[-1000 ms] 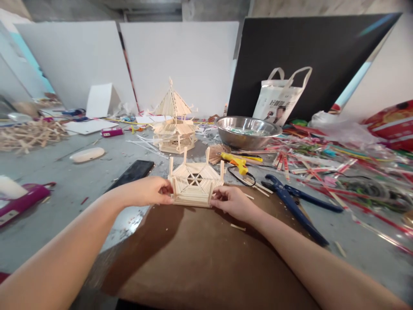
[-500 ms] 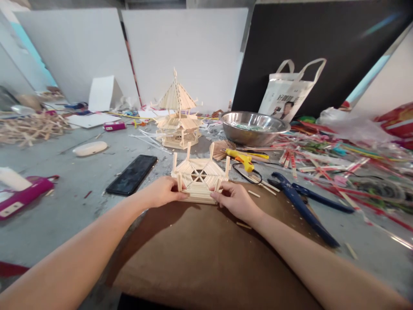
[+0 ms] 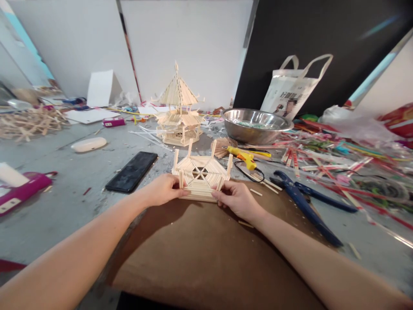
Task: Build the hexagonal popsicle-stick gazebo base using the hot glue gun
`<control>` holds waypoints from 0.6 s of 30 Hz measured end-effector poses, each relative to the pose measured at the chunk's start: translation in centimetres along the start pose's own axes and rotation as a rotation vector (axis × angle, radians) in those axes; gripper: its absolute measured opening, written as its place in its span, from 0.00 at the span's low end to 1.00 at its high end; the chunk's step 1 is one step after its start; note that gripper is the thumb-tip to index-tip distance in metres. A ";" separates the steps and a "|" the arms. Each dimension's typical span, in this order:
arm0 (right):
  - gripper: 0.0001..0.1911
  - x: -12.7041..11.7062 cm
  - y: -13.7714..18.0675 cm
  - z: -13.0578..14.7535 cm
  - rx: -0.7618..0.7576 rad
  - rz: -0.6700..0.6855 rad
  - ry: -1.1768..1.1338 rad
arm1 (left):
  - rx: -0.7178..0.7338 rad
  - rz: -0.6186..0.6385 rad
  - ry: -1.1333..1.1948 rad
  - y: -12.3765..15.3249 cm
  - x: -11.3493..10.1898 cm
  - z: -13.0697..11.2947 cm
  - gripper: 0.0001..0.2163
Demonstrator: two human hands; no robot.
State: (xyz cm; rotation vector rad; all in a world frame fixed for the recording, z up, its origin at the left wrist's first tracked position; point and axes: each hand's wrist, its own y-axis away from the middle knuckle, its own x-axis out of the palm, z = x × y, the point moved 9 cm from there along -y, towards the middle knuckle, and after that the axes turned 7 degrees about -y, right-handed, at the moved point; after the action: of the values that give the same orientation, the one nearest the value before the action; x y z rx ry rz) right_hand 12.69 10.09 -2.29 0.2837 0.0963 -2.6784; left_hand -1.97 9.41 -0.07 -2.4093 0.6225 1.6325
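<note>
Even, fairly bright light, a soft shadow near, blur toward the sides
Pale light washes the far white panels [image 3: 187,47], a faint bluish flare streaks the black panel [image 3: 300,34] at far right, and bright highlights sit on the metal bowl [image 3: 258,134]. A broad shadow lies on the left of the brown board [image 3: 193,254], beside the left forearm [image 3: 97,241]. The stick frame [image 3: 199,173] looks fairly clear; the wide lens stretches that forearm and the right forearm [image 3: 306,258], the red packaging [image 3: 398,121] at far right blurs, and pixels mask part of the bag [image 3: 284,89]

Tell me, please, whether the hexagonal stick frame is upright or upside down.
The hexagonal stick frame is upright: corner posts rise from its slatted deck.
</note>
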 end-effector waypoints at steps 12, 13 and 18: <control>0.13 0.1 0.1 0.0 -0.003 0.005 -0.024 | 0.001 -0.020 0.027 0.0 -0.2 0.0 0.14; 0.13 0.1 0.1 0.0 -0.004 0.005 -0.023 | 0.004 -0.023 0.035 0.0 -0.2 0.0 0.13; 0.13 0.0 0.0 -0.1 -0.017 0.003 -0.017 | -0.009 -0.018 0.058 -0.1 0.0 0.2 0.12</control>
State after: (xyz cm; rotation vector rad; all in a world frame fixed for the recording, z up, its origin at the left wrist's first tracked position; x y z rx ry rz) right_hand 12.73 10.11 -2.36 0.2558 0.1140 -2.6751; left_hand -2.12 9.60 -0.12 -2.4694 0.6025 1.5673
